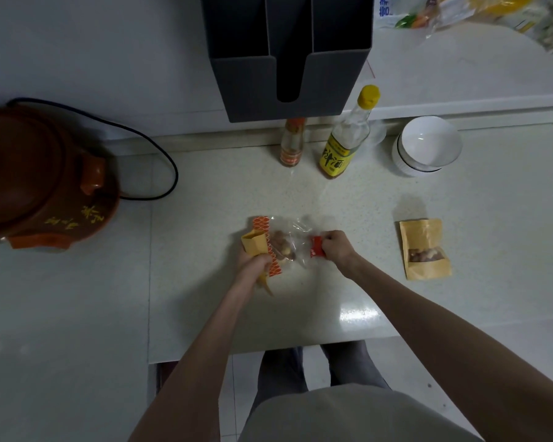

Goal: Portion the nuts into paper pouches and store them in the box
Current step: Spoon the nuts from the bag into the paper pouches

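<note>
A clear plastic nut bag [288,247] with orange patterned edges lies on the counter at the centre, nuts showing inside. My left hand [253,264] grips a yellow-brown paper pouch [255,245] with its mouth up, right beside the bag. My right hand [336,247] pinches the bag's red end [316,247]. A second paper pouch [425,250] lies flat to the right, nuts visible through its window. The dark grey box [288,59] stands at the back, open at the top.
Two bottles [345,138] stand in front of the box, the taller with a yellow cap. A white bowl [428,145] sits at the back right, a brown clay cooker [42,180] with a black cord at the left. The counter edge runs near my legs.
</note>
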`<state>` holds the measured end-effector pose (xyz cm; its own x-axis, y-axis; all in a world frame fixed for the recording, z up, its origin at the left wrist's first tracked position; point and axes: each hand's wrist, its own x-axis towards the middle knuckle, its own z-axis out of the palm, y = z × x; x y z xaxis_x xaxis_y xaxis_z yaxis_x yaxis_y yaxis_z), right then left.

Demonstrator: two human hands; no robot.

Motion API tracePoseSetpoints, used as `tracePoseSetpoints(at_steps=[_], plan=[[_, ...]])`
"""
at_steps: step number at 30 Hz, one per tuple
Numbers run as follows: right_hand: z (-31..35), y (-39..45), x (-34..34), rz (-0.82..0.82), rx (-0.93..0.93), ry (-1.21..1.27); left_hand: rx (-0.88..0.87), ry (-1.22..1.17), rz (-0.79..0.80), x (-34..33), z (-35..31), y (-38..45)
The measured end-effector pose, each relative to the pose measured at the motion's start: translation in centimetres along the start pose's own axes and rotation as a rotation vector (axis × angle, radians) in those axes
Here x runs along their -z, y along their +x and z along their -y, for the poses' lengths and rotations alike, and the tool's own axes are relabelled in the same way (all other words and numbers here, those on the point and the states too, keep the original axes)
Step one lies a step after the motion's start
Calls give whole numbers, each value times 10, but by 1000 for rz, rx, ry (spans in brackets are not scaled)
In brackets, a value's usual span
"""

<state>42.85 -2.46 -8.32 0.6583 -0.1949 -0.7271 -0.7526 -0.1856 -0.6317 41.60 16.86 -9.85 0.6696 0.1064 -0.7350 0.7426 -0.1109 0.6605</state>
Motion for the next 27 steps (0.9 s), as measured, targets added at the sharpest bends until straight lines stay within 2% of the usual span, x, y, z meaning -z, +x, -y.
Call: tracePoseSetpoints(at_steps=[4, 12, 19, 23, 25, 27], plan=[[-3, -5, 7, -2, -33, 223, 62, -77, -3, 10, 1, 3], [-13, -17, 41, -54, -95, 382, 83, -112, 11, 23, -3, 3], [-21, -31, 74, -157, -103, 463, -25, -66, -10, 21, -14, -1], [-23, -38, 98, -233, -131, 479, -62, -29, -141, 20, -24, -5], [-22, -42, 109, -243, -132, 501, -135, -27, -263, 21, -33, -9], [-17, -46, 120, -251, -116, 521, -250, 19, -319, 16, -45, -14]])
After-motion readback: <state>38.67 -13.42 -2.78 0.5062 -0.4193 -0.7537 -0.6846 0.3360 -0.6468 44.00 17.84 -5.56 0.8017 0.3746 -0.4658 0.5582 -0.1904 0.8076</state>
